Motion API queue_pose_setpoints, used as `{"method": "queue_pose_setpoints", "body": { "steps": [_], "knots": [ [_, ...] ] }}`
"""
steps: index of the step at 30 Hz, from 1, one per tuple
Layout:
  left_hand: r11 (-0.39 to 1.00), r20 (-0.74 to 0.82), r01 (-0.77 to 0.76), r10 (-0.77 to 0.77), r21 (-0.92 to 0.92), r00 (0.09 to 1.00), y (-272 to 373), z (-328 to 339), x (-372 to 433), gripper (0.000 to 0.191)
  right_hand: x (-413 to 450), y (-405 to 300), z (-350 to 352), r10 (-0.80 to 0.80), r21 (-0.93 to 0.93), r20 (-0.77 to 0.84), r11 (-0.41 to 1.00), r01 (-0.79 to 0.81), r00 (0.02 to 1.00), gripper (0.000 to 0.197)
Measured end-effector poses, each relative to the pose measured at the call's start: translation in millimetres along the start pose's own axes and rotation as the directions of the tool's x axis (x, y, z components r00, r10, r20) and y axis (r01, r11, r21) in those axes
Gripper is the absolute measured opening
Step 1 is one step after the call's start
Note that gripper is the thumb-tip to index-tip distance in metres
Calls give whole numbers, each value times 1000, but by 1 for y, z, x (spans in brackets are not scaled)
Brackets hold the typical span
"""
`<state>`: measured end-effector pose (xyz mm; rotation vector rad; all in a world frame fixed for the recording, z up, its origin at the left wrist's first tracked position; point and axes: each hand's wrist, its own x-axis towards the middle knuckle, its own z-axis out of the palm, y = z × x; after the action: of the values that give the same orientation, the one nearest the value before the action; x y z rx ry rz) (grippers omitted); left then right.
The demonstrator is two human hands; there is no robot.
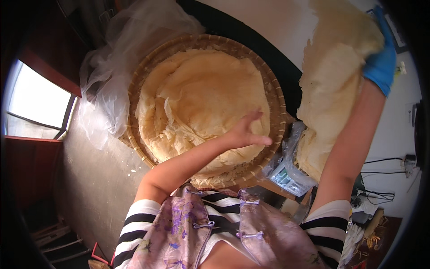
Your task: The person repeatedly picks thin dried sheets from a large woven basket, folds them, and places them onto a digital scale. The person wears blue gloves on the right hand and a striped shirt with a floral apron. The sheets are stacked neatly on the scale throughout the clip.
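A round woven bamboo tray (281,101) with a bound rim lies before me. In it rests a thick round stack of thin, pale yellow sheets (208,87), torn and crumpled along the lower left. My bare left hand (247,132) is over the stack's right side, thumb and fingers apart, holding nothing. Raised at the upper right, my right hand (383,62) wears a blue glove and is closed on a large, thin yellowish sheet (331,77), which hangs down to the right of the tray. Its fingertips are partly hidden behind the sheet.
Clear plastic sheeting (107,90) lies along the tray's upper left. A plastic-wrapped package (290,178) with printing sits at the tray's lower right. Black cables (379,195) and a plug (410,161) are at the right wall. A red-framed window (38,97) is at the left.
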<state>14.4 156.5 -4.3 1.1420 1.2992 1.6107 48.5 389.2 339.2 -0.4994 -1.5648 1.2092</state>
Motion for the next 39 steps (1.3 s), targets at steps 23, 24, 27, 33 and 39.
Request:
{"method": "queue_pose_setpoints", "body": {
  "steps": [23,24,27,33,39],
  "knots": [
    [334,451,-585,399,739,798,86,-106,-126,17,-289,204,-141,616,545,-90,688,-480,782,49],
    [437,425,-532,323,725,846,70,-101,-138,17,-315,223,-153,645,548,-3,641,-538,764,50],
    [675,317,-309,117,670,941,38,-91,-169,16,-378,260,-179,755,545,41,532,-648,655,53],
    [805,378,-165,-79,571,922,29,-80,-175,17,-403,258,-194,834,510,172,380,-772,524,55],
    [883,446,217,-406,415,798,43,-87,-153,36,-371,231,-179,819,437,147,449,-779,555,55]
  ]
}}
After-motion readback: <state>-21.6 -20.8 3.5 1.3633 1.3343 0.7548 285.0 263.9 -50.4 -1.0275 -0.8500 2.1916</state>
